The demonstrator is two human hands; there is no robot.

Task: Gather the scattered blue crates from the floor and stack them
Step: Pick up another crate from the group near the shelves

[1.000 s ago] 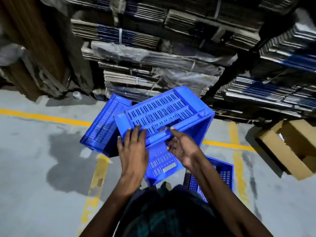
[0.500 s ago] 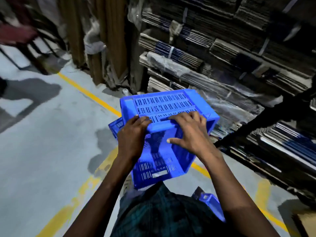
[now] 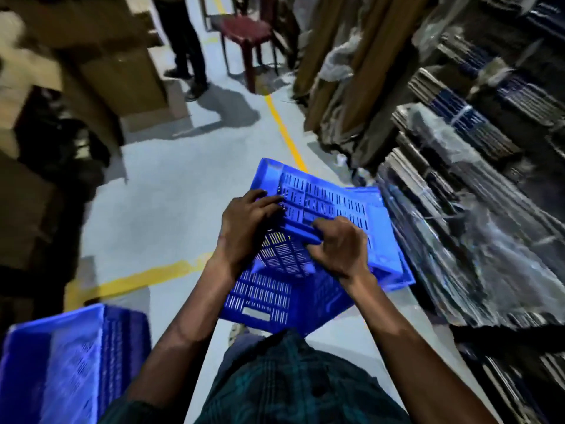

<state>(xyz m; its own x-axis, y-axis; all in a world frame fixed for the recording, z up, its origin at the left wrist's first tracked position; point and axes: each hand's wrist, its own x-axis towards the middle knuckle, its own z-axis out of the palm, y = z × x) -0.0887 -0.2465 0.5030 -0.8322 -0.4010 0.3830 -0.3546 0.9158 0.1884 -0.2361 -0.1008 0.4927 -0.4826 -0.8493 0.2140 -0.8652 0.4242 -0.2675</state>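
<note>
I hold a blue slotted crate (image 3: 330,206) tipped on its side, off the floor, in front of my body. My left hand (image 3: 247,228) grips its near rim on the left, fingers curled over the slotted wall. My right hand (image 3: 339,249) grips the same rim to the right. A further blue crate edge (image 3: 397,270) shows behind and below the held one on the right; whether it is a separate crate I cannot tell. Another blue crate (image 3: 70,362), blurred, sits at the lower left of the view.
Bundles of flattened cartons (image 3: 477,179) line the right side. Brown cardboard boxes (image 3: 101,65) stand at left. A person's legs (image 3: 186,47) and a dark red chair (image 3: 244,32) are far ahead. Yellow lines (image 3: 284,130) cross the grey floor.
My view has swung left along the aisle while both hands carry the crate with it. The crates on the floor near the cartons have left the view; one at lower left has appeared.
</note>
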